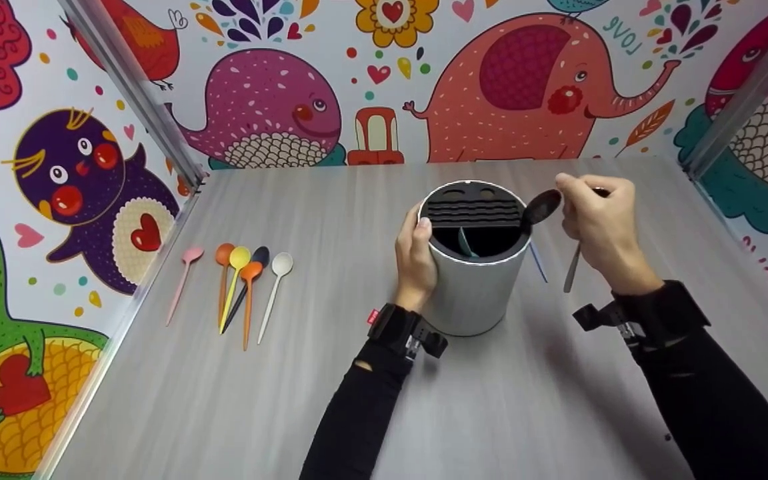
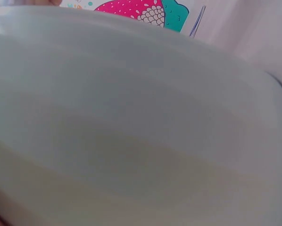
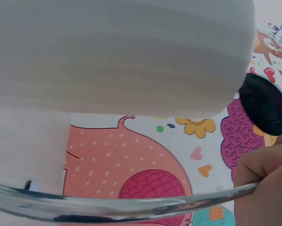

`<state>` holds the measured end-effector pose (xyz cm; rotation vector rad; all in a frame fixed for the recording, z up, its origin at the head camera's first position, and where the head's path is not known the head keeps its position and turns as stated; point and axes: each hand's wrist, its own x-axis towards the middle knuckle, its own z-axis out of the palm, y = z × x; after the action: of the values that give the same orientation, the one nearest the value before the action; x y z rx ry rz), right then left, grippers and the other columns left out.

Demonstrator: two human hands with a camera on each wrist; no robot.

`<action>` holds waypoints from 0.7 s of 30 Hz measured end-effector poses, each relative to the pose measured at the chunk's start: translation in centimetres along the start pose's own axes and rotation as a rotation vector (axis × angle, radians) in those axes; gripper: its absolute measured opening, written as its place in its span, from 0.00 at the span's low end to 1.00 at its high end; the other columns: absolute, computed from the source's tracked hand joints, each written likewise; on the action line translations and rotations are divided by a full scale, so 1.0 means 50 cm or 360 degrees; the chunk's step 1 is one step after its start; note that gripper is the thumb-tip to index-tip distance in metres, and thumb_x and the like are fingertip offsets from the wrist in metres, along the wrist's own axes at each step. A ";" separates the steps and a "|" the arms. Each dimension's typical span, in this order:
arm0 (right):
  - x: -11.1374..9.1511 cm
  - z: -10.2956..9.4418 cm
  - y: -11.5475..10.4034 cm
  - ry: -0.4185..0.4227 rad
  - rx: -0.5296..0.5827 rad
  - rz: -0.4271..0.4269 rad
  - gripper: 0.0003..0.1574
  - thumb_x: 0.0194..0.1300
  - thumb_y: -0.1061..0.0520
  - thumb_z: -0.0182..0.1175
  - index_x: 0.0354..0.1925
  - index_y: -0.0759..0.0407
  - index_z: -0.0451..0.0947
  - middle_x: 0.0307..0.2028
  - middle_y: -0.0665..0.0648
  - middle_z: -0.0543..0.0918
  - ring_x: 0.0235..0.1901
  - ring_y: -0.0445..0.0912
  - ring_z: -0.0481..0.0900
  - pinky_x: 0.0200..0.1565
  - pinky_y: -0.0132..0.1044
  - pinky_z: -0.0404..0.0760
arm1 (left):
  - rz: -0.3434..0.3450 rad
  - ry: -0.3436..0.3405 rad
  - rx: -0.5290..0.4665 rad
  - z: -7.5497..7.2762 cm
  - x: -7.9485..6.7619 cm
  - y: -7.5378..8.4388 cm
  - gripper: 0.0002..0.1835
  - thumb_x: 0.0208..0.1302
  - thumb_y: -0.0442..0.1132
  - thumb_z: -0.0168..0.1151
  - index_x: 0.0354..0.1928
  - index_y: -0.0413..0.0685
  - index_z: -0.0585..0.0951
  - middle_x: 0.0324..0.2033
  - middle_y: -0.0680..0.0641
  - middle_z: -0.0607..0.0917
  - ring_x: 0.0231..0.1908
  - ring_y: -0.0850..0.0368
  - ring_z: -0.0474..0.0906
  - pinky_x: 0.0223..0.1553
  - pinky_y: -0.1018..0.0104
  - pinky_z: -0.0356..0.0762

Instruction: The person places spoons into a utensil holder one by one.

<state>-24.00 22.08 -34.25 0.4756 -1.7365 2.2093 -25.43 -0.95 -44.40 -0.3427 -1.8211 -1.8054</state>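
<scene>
My left hand (image 1: 416,260) holds the left side of a light grey utensil holder (image 1: 471,300), its thumb at the rim. Black ribbed slots cover the back half of the holder's top, and a teal piece (image 1: 467,242) shows inside the front opening. A black spoon (image 1: 543,207) sticks out at the holder's right rim, bowl outward. Right of it, my right hand (image 1: 601,217) grips a metal utensil whose slim, shiny handle (image 3: 131,207) points down out of the fist; its other end is mostly hidden by the fingers. The holder's wall fills most of the left wrist view.
Several coloured spoons lie at the left of the table (image 1: 331,400): pink (image 1: 191,257), orange, yellow (image 1: 239,259), dark blue and white (image 1: 282,265). A thin blue stick (image 1: 539,262) shows right of the holder. Printed cartoon panels (image 1: 384,80) border the back and sides.
</scene>
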 end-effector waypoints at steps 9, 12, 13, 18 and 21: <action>0.011 0.021 -0.051 -0.0011 0.0029 -0.0148 0.30 0.69 0.66 0.60 0.13 0.74 0.61 0.11 0.54 0.57 0.09 0.44 0.48 0.11 0.36 0.45 | 0.0008 0.0005 0.0014 0.002 0.000 -0.002 0.32 0.68 0.48 0.37 0.61 0.33 0.77 0.55 0.38 0.83 0.56 0.50 0.78 0.60 0.59 0.72; 0.014 0.026 -0.078 -0.0008 0.0152 -0.0173 0.28 0.68 0.68 0.59 0.13 0.74 0.62 0.11 0.54 0.56 0.10 0.44 0.47 0.12 0.35 0.44 | 0.0000 0.0005 0.0010 0.002 -0.001 -0.002 0.32 0.67 0.48 0.37 0.61 0.32 0.77 0.55 0.38 0.83 0.55 0.50 0.78 0.60 0.59 0.72; 0.015 0.029 -0.088 -0.0011 0.0204 -0.0179 0.28 0.68 0.68 0.59 0.13 0.73 0.62 0.12 0.54 0.56 0.10 0.43 0.46 0.12 0.35 0.44 | 0.0000 0.0005 0.0012 0.003 0.000 -0.002 0.33 0.67 0.48 0.37 0.61 0.33 0.77 0.55 0.38 0.83 0.55 0.50 0.78 0.60 0.59 0.72; 0.013 0.046 -0.126 -0.0051 0.0380 -0.0260 0.29 0.67 0.69 0.57 0.12 0.72 0.58 0.12 0.55 0.54 0.09 0.42 0.47 0.11 0.34 0.43 | 0.0017 0.0003 0.0011 0.002 0.002 -0.003 0.33 0.67 0.48 0.37 0.61 0.32 0.77 0.55 0.39 0.83 0.55 0.51 0.78 0.60 0.59 0.73; 0.011 0.060 -0.143 -0.0068 0.0402 -0.0330 0.29 0.67 0.68 0.57 0.12 0.71 0.57 0.12 0.54 0.53 0.09 0.42 0.48 0.11 0.33 0.44 | 0.0022 0.0003 0.0010 0.001 0.003 -0.004 0.33 0.67 0.48 0.37 0.62 0.32 0.77 0.55 0.38 0.83 0.55 0.51 0.78 0.60 0.59 0.73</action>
<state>-21.24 20.81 -27.09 0.7298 -1.3617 2.2888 -25.69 -0.93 -44.50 -0.3502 -1.8183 -1.7897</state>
